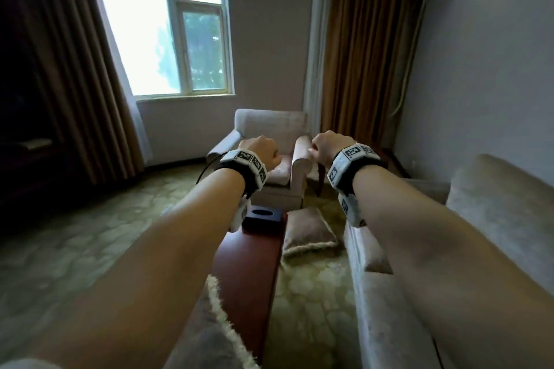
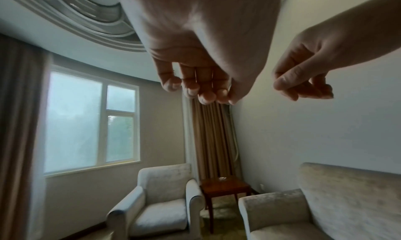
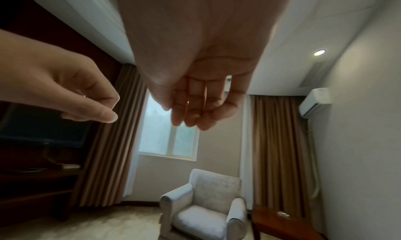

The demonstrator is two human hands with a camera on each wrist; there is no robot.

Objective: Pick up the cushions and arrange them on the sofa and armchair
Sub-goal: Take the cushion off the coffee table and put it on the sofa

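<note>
Both arms are stretched out in front of the person at about the same height, each wrist wearing a marker-covered band. The left hand [image 1: 263,152] and the right hand [image 1: 329,147] are side by side but apart, and neither holds anything: in the wrist views the fingers [image 2: 190,87] of the left hand hang loosely curled with the thumb close to them, and the fingers [image 3: 190,113] of the right hand droop the same way. One cushion [image 1: 308,231], brownish with a pale fringed edge, lies on the patterned carpet [image 1: 90,234] between the end of the red-brown coffee table [image 1: 242,266] and the front of the sofa [image 1: 494,219]. A second fringed cushion [image 1: 207,338] shows at the bottom of the head view, lying against the near end of the coffee table, partly hidden by the left forearm. A dark tissue box [image 1: 263,216] sits on the far end of the table. The pale armchair [image 1: 269,129] stands under the window [image 1: 168,24] beyond the hands, its seat bare of cushions, and a small wooden side table [image 2: 225,187] stands in the corner between armchair and sofa, by the brown curtain [image 1: 359,39]
</note>
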